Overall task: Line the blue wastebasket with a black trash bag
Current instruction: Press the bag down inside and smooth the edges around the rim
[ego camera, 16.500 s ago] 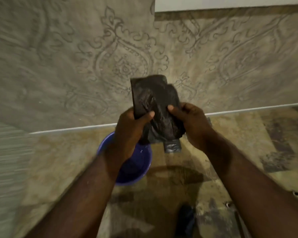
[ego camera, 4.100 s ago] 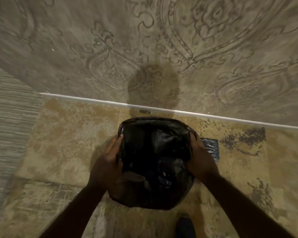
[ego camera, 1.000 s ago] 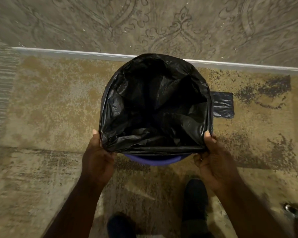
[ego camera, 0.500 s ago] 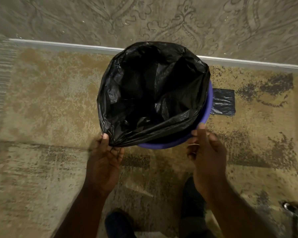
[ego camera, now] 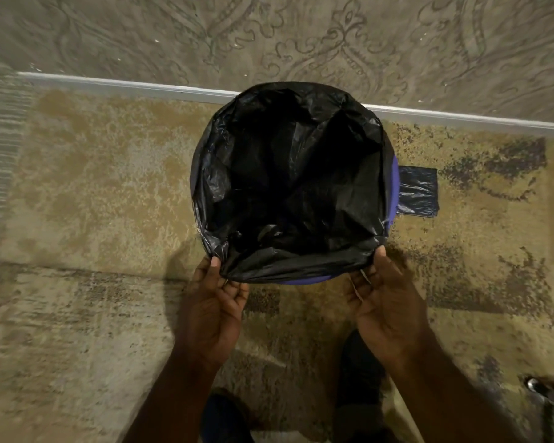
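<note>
Fingers of both hands pinch the near edge of the bag at the bin's rim.

Left hand [ego camera: 212,310] nips the bag [ego camera: 288,180] hem at the near-left corner, thumb on top; across the stretched hem, the right hand [ego camera: 385,302] nips the near-right corner. The bin [ego camera: 395,190] stands just beyond both hands, equally near each, its blue rim still bare at the near edge and the right side, so the hem probably needs pulling down and outward there.
</note>
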A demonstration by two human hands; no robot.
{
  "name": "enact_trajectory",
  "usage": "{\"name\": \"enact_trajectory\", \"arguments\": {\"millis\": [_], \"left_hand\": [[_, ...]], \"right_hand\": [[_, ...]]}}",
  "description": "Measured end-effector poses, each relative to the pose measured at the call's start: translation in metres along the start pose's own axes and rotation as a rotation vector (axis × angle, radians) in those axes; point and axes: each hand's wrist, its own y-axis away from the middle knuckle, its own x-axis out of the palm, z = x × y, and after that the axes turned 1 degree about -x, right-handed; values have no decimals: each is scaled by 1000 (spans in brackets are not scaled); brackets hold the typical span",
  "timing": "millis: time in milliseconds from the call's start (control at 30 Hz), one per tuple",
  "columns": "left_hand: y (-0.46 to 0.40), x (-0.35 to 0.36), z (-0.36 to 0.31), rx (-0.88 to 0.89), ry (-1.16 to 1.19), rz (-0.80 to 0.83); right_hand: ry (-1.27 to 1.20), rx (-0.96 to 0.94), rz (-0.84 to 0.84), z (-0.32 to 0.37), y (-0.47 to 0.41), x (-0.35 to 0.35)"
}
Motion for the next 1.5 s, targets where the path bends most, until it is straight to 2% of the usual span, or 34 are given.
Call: {"name": "enact_trajectory", "arguments": {"millis": [167, 433, 700, 867, 1000, 1100, 1400, 1500], "left_hand": [[-5, 7, 7, 53, -103, -34], [-5, 16, 18, 215, -166, -118], [7, 5, 30, 177, -93, -82], [15, 3, 46, 103, -136, -40], [12, 3, 49, 102, -268, -49], [6, 3, 46, 156, -361, -88], [-14, -2, 24, 349, -389, -203], [-20, 1, 20, 410, -435, -227]], "right_hand": [[-5, -58, 16, -7, -10, -7], [57, -152, -79, -17, -19, -1], [248, -197, -46, -20, -26, -11], [181, -80, 54, -17, -27, -14], [427, -219, 18, -21, -36, -23], [538, -254, -8, -26, -43, -25], [440, -285, 91, -20, -53, -21], [428, -290, 78, -17, -56, -19]]}}
